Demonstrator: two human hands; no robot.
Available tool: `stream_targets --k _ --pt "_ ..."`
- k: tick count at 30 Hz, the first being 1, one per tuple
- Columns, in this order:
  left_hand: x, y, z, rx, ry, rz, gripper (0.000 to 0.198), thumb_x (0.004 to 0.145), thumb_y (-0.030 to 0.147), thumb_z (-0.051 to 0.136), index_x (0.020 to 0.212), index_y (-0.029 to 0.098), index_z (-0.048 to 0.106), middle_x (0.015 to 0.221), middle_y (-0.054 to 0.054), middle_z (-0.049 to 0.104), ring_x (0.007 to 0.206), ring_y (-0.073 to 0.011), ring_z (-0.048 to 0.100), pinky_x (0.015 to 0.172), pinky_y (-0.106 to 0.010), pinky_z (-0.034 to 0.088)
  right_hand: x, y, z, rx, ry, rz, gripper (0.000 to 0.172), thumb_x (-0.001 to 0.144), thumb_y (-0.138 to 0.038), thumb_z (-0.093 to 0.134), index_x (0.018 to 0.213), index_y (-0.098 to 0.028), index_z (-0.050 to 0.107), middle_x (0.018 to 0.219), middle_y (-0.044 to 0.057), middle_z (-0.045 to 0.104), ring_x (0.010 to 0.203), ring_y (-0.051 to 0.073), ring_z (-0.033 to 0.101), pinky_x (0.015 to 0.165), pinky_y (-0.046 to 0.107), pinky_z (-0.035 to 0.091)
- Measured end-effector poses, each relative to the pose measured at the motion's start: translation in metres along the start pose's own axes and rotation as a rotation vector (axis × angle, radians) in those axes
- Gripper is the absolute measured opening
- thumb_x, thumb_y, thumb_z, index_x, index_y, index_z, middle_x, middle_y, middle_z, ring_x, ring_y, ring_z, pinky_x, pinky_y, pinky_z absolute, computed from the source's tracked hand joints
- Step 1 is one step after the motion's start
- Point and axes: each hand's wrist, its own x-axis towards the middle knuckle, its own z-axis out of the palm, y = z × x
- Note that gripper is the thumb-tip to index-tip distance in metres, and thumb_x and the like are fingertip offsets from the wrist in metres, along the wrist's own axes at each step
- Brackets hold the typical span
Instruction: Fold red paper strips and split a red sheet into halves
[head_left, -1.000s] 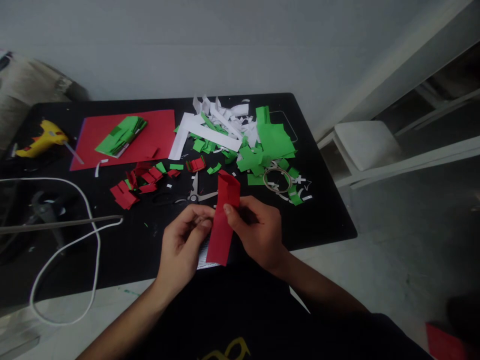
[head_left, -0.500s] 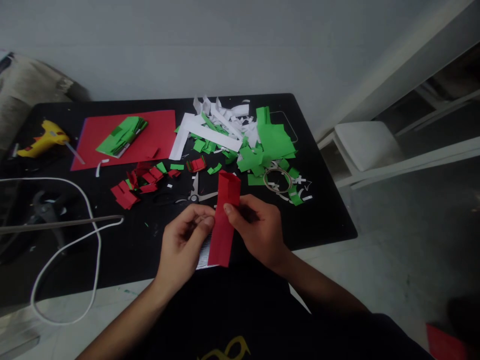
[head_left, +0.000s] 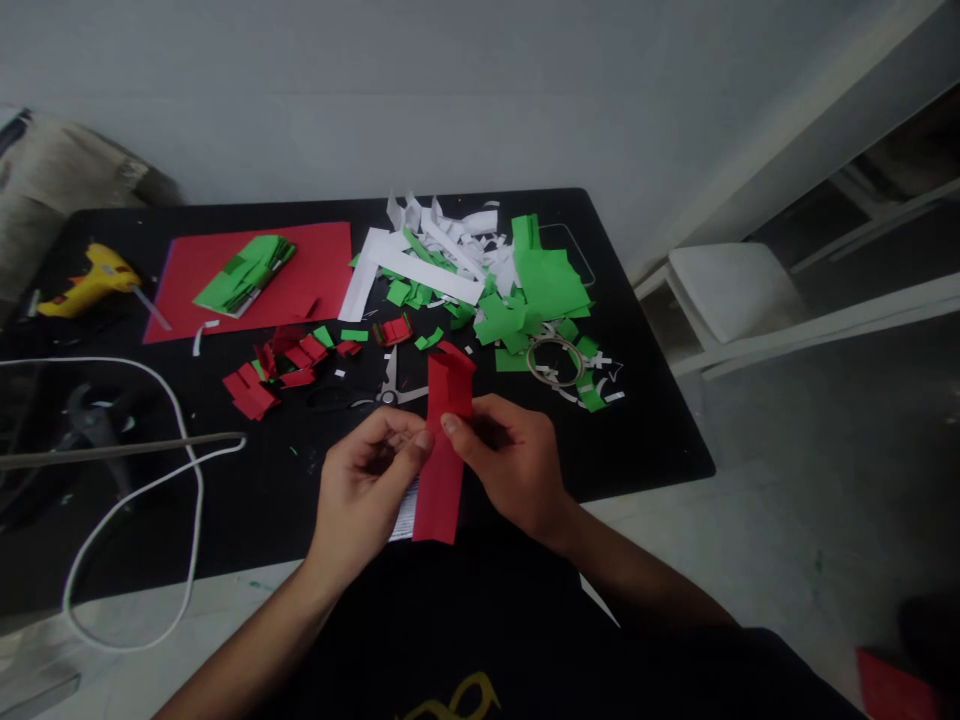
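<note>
A long red paper strip [head_left: 441,480] stands upright between both hands above the near edge of the black table [head_left: 645,420]. Its top end is folded over. My left hand [head_left: 367,490] pinches the strip's left edge with thumb and fingers. My right hand [head_left: 510,465] pinches its right edge at about the same height. Scissors [head_left: 390,385] lie on the table just behind the strip.
Green scraps [head_left: 544,285], white strips [head_left: 427,260] and small red pieces [head_left: 274,375] litter the tabletop. A red sheet [head_left: 315,270] bears a green folded stack [head_left: 244,270]. A yellow glue gun [head_left: 86,280] lies far left, a white cable [head_left: 180,440] loops near left, a tape ring [head_left: 555,360] sits right.
The folded top of the red strip has narrowed and shifted slightly left as the fingers pressed closer together. The hands stayed in about the same place.
</note>
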Motion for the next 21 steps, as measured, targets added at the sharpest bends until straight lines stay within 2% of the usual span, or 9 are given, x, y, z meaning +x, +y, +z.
stream_targets --k 4,10,16,19,21 --pt "0.001 0.0019 -0.0021 -0.007 -0.008 -0.017 0.01 0.088 0.029 0.074 0.087 0.019 0.074 0.071 0.002 0.064 0.063 -0.0099 0.055 0.059 -0.018 0.044 0.0018 -0.0008 -0.0008 -0.011 0.015 -0.009 0.012 0.092 -0.03 0.071 0.086 -0.02 0.075 0.077 0.0 0.075 0.069 0.014 0.069 0.063 0.023 0.054" --pt "0.0042 0.0023 -0.0063 -0.021 -0.118 -0.024 0.017 0.093 0.035 0.067 0.095 0.019 0.074 0.077 0.0 0.066 0.069 -0.0127 0.057 0.065 -0.022 0.045 0.0046 0.0005 -0.0049 -0.023 -0.073 0.023 0.012 0.091 -0.031 0.072 0.088 -0.02 0.076 0.08 0.0 0.077 0.07 0.014 0.07 0.065 0.023 0.055" --pt "0.0062 0.0001 -0.0011 0.017 -0.019 0.002 0.019 0.091 0.036 0.072 0.082 0.019 0.07 0.072 0.001 0.063 0.064 -0.0112 0.051 0.06 -0.021 0.042 0.003 -0.0022 -0.005 0.044 -0.129 0.095 0.015 0.089 -0.031 0.076 0.1 -0.021 0.077 0.091 0.003 0.08 0.082 0.017 0.075 0.074 0.027 0.06" --pt "0.0041 -0.0012 0.0009 -0.013 0.04 0.015 0.019 0.092 0.036 0.072 0.083 0.02 0.069 0.069 0.003 0.062 0.062 -0.0102 0.051 0.059 -0.02 0.042 0.0018 -0.0033 -0.0025 0.143 -0.103 0.133 0.022 0.084 -0.027 0.08 0.104 -0.021 0.074 0.097 0.004 0.08 0.089 0.018 0.077 0.082 0.029 0.063" --pt "0.0017 -0.0024 0.0015 -0.039 0.052 0.002 0.019 0.092 0.036 0.072 0.083 0.02 0.068 0.069 0.004 0.062 0.062 -0.0096 0.052 0.061 -0.02 0.043 0.0017 -0.0031 -0.0015 0.2 -0.058 0.137 0.018 0.083 -0.025 0.08 0.099 -0.021 0.073 0.096 0.003 0.08 0.088 0.017 0.077 0.083 0.028 0.063"
